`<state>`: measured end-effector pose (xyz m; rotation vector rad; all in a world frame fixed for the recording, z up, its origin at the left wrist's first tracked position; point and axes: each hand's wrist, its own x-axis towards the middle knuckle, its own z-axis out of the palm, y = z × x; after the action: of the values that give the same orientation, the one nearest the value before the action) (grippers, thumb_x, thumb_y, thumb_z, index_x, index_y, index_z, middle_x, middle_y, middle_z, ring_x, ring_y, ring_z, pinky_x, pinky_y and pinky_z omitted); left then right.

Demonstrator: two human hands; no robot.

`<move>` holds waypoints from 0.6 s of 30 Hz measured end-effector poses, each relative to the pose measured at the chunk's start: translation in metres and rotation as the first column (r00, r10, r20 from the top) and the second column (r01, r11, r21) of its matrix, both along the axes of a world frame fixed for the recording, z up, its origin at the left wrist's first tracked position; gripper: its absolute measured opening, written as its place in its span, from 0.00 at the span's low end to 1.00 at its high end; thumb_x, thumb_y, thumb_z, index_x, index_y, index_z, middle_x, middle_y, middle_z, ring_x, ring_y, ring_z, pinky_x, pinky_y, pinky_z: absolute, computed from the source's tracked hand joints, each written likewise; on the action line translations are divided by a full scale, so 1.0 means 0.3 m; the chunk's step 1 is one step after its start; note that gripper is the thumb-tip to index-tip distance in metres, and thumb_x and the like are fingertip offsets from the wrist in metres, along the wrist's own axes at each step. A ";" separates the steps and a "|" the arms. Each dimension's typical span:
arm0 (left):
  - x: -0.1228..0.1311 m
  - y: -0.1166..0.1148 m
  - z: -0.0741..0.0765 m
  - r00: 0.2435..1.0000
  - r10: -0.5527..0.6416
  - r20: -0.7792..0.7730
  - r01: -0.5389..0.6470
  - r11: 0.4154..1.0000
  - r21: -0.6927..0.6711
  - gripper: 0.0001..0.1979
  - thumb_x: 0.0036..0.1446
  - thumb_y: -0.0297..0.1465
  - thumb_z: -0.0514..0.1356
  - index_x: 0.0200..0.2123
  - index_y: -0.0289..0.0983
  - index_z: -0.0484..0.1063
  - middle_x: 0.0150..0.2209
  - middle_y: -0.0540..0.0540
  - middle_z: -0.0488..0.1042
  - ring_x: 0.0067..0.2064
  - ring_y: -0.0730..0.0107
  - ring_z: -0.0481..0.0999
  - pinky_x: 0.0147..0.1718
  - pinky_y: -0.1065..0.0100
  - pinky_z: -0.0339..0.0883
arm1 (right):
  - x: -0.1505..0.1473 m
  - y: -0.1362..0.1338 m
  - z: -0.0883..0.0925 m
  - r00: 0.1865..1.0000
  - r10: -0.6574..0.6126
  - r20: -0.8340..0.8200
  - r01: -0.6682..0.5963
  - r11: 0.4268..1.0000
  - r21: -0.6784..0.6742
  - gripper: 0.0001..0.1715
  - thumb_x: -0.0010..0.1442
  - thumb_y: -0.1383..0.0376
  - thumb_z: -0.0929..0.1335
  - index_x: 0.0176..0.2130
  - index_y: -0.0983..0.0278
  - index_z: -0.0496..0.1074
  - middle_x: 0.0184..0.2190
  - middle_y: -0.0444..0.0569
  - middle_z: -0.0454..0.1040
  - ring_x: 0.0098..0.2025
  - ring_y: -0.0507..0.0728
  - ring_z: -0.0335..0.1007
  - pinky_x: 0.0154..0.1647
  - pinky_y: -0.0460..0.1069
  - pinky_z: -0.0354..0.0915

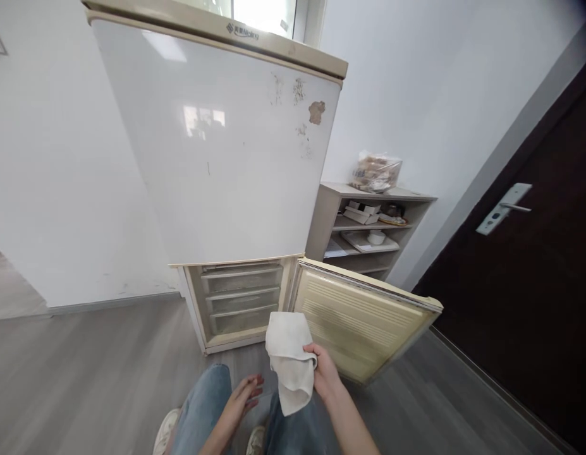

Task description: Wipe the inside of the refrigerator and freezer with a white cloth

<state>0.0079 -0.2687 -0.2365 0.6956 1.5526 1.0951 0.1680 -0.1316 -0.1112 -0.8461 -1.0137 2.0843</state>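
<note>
A white cloth hangs loosely from my right hand, whose fingers and thumb pinch its right edge. Over my knees, my left hand holds nothing, its fingers apart and slightly curled. Both hands are in front of a white fridge with a cream top edge. Its lower door stands swung out to the right, showing a yellowed, ribbed inner face. Behind the cloth, the lower compartment shows several clear drawers, all pushed in.
Right of the fridge stands a low shelf unit with a plastic-wrapped bundle on top and a white cup inside. A dark door is at the far right. Grey wood-look floor spreads around my feet.
</note>
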 end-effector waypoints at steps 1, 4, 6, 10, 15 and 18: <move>0.004 0.023 0.035 0.998 0.013 0.060 -0.016 0.999 0.052 0.32 0.58 0.49 0.40 0.57 0.35 0.58 0.60 0.39 0.64 0.57 0.62 0.68 0.54 0.61 0.62 | -0.008 -0.016 0.010 0.999 0.028 -0.036 -0.032 0.993 -0.114 0.13 0.41 0.66 0.64 0.27 0.67 0.74 0.24 0.49 0.77 0.34 0.61 0.75 0.38 0.55 0.70; 0.036 0.075 0.148 0.975 0.017 0.223 -0.053 0.986 0.156 0.38 0.57 0.54 0.33 0.60 0.36 0.56 0.57 0.39 0.67 0.56 0.60 0.69 0.52 0.59 0.64 | -0.028 -0.056 0.029 0.988 0.036 -0.152 -0.079 0.954 -0.288 0.22 0.38 0.68 0.64 0.36 0.68 0.74 0.33 0.51 0.79 0.39 0.62 0.75 0.42 0.54 0.69; 0.059 0.091 0.212 0.942 0.047 0.332 -0.110 0.979 0.174 0.41 0.55 0.56 0.33 0.59 0.36 0.58 0.54 0.38 0.71 0.54 0.56 0.71 0.49 0.56 0.66 | -0.036 -0.066 0.029 0.986 0.022 -0.166 -0.061 0.971 -0.230 0.30 0.38 0.70 0.64 0.44 0.67 0.73 0.40 0.51 0.78 0.43 0.62 0.73 0.45 0.54 0.69; 0.072 0.096 0.279 0.905 0.112 0.410 -0.179 0.975 0.129 0.35 0.57 0.50 0.42 0.59 0.32 0.58 0.51 0.37 0.73 0.51 0.55 0.72 0.47 0.57 0.68 | -0.036 -0.053 0.002 0.995 -0.096 0.027 0.092 0.989 0.118 0.44 0.42 0.70 0.65 0.59 0.61 0.60 0.56 0.48 0.67 0.56 0.61 0.64 0.55 0.54 0.61; 0.073 0.097 0.330 0.838 0.110 0.534 -0.258 0.943 0.209 0.31 0.56 0.40 0.54 0.61 0.34 0.55 0.54 0.40 0.71 0.54 0.58 0.70 0.50 0.61 0.66 | -0.035 -0.078 -0.025 0.929 -0.217 0.300 -0.077 0.680 0.730 0.48 0.48 0.64 0.71 0.64 0.55 0.52 0.67 0.42 0.43 0.68 0.58 0.36 0.67 0.56 0.38; 0.092 0.096 0.384 0.746 0.062 0.663 -0.311 0.913 0.265 0.29 0.55 0.36 0.58 0.59 0.38 0.58 0.56 0.44 0.69 0.57 0.61 0.67 0.54 0.66 0.62 | -0.054 -0.106 -0.024 0.919 -0.078 0.387 -0.259 0.621 0.740 0.45 0.51 0.62 0.70 0.64 0.55 0.52 0.66 0.45 0.49 0.67 0.59 0.42 0.67 0.57 0.43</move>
<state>0.0354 -0.2400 -0.1214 0.3257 0.8340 1.5999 0.1518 -0.1635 -0.1182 -0.7293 -2.0204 1.2839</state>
